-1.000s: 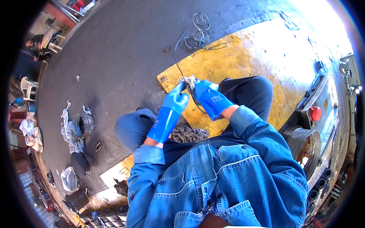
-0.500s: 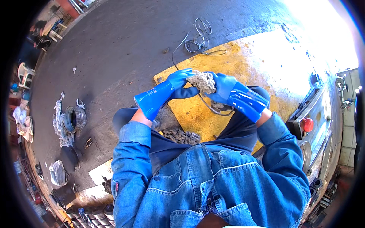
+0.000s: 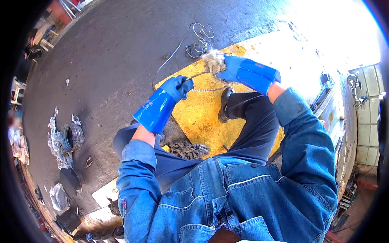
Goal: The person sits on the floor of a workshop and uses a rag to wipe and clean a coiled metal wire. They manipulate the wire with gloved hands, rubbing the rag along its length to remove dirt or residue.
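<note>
The surface is a dark grey floor, stained and scuffed, with a worn yellow sheet laid across the centre and upper right of the frame, where strong glare washes out detail. A pale tiled panel stands at the right edge and a white chair at the left edge. At centre left of the frame a ribbed ring-shaped part lies beside pale shredded strands; lower down sits a clear plastic bag. A dark shaggy clump lies between the person's legs. The wire rope is thin, brownish grey and visibly twisted; it bends above the yellow sheet at the centre of the frame, and a loose tangle of line lies above it at upper centre; whether the two join cannot be told. The rag, grey-beige and fluffy, is at upper centre against the rope. Both hands are in blue gloves. The left hand has its grip closed round the rope; the right hand has its grip clamped on the rag, fingers partly hidden.
</note>
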A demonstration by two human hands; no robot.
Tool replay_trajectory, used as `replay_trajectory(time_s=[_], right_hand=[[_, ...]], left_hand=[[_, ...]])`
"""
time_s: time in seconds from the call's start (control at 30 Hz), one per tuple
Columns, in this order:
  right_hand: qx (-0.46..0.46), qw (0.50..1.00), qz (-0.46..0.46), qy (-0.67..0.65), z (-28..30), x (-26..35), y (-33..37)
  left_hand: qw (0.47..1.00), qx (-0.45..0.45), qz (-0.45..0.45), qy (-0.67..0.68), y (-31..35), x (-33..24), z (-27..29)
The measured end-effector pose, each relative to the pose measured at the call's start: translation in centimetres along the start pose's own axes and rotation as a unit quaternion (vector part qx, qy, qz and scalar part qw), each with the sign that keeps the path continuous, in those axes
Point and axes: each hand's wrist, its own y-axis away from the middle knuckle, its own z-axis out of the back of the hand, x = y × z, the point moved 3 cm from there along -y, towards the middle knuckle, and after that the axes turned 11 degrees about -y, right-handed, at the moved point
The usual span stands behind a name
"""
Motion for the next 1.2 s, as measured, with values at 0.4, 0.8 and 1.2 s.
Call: replay_trajectory(time_s=[0.4,0.8,1.2], right_hand=[[-0.319,0.907,0.017,-0.275,-5.3,6.6,3.7],[-0.405,0.802,0.049,-0.437,-9.7,10.5,-1.3],[-0.177,0.938,-0.065,-0.291,5.4,6.2,-2.4]], left_hand=[[0.958,-0.255,0.003,-0.132,-1.3,2.4,0.8],[0.938,-0.296,-0.064,0.166,-1.1,3.5,1.6],[0.957,-0.219,0.013,0.189,0.8,-2.2,0.4]])
